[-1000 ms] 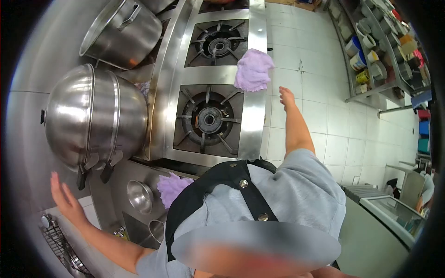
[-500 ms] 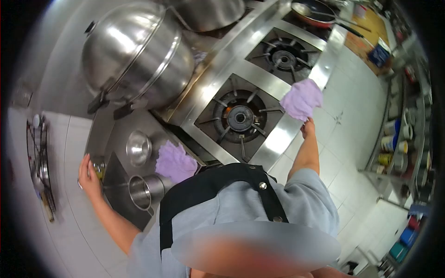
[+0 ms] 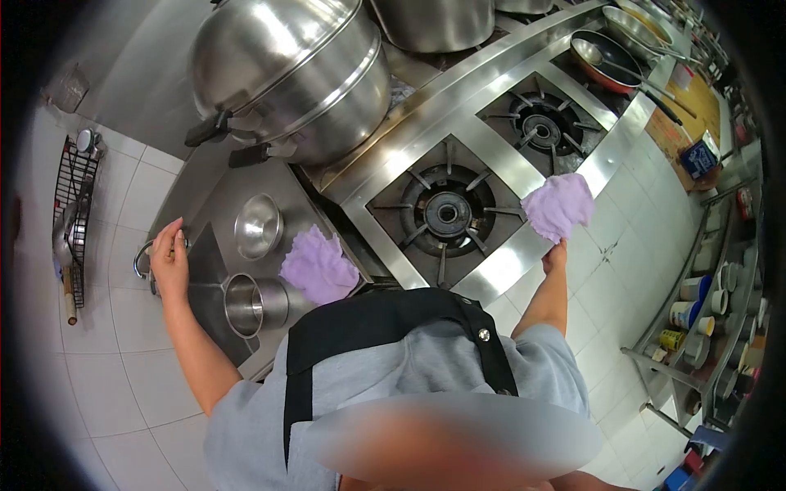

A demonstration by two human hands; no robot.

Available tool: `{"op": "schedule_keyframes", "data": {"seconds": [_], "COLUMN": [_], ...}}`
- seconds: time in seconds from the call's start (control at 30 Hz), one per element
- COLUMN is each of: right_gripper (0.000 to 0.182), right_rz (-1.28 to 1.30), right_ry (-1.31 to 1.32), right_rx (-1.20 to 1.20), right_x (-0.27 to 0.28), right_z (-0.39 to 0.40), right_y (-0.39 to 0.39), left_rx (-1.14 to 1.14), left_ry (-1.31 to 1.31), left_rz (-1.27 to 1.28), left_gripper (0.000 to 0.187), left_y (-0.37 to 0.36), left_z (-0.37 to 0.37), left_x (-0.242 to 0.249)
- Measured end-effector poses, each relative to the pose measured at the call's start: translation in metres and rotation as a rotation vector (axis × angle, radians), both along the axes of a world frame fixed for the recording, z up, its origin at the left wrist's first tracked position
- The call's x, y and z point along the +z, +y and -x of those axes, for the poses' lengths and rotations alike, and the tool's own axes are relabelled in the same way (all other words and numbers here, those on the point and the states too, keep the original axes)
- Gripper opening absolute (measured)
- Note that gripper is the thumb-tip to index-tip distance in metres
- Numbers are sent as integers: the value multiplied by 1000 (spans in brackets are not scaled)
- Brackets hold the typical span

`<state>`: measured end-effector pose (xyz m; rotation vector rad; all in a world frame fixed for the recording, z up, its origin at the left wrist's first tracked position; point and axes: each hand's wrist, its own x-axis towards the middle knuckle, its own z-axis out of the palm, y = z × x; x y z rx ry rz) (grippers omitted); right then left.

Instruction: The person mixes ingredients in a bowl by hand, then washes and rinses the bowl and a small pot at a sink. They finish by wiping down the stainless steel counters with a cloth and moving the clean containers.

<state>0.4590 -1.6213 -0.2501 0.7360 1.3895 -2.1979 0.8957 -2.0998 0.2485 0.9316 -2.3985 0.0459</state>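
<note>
The right hand (image 3: 557, 255) pinches a purple cloth (image 3: 559, 206) at the stove's (image 3: 491, 270) front edge, while the left hand (image 3: 169, 262) curls around a metal handle (image 3: 141, 263) beside it.

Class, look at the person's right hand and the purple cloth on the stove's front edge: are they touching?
Touching. The head view shows the right hand raised to the lower edge of the purple cloth on the stove, fingers meeting the fabric with no gap.
</note>
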Motion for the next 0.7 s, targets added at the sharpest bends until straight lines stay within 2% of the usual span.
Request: {"op": "schedule_keyframes", "data": {"seconds": [0.2,0.43,0.47,0.53,0.6,0.67,0.7], "right_gripper": [37,36,37,39,36,28,27], "right_rz": [-13,-3,-65,-194,-335,-508,-564], "right_ry": [30,0,0,19,-74,-100,-123], "right_rx": [-20,-23,-8,44,73,-225,-220], "right_x": [-13,-7,-3,4,-34,-4,0], "right_z": [2,4,0,-3,4,-18,-23], "right_y": [0,-1,-3,-2,26,26,34], "left_rx": [27,-49,-45,-33,65,129,142], "left_ry": [-42,-110,-137,-107,-145,-204,-232], "left_rz": [-24,16,13,-95,-295,-495,-592], "left_gripper": [20,21,22,23,31,38,42], "left_y": [1,-12,-12,-14,-15,-27,-32], "left_z": [6,-1,-3,-14,-36,-69,-84], "left_x": [-9,-18,-19,-22,-26,-44,-53]}}
